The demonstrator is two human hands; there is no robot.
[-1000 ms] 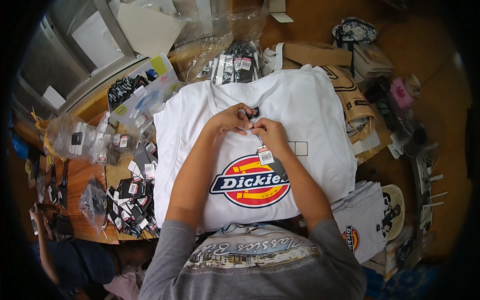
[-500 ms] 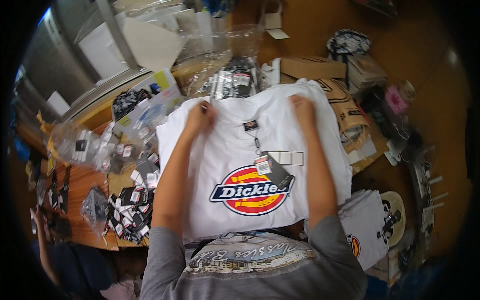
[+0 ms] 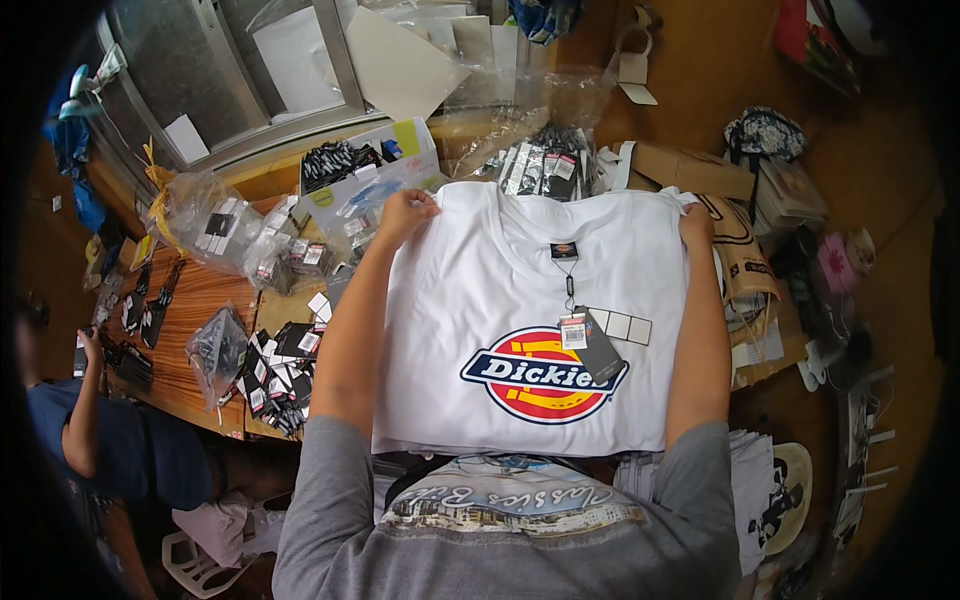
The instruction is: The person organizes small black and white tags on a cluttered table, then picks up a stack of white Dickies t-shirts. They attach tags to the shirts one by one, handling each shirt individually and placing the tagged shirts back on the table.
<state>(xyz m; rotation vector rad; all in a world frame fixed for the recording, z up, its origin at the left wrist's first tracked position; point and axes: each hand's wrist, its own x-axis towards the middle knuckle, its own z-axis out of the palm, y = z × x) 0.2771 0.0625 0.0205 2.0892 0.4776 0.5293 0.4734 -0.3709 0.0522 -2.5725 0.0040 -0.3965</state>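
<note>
In front of me lies a folded white T-shirt with a red, yellow and blue chest print. It seems to rest on other folded white cloth. My left hand pinches its far left shoulder corner. At the far right shoulder corner, my right hand is closed on the fabric, its fingertips partly hidden. A dark hang tag with a white barcode sticker hangs by a cord from the collar over the print. Beside the tag is a strip of pale squares. A small black neck label shows inside the collar.
Loose black and white tags and plastic bags cover the wooden table at left. Behind the shirt are bagged tags and a cardboard box. Another person sits at far left. More folded shirts lie lower right.
My hands have moved apart, from beside the collar out to the shoulder corners. The shirt lies flatter and smoother. The whole view has shifted, showing more of the left side.
</note>
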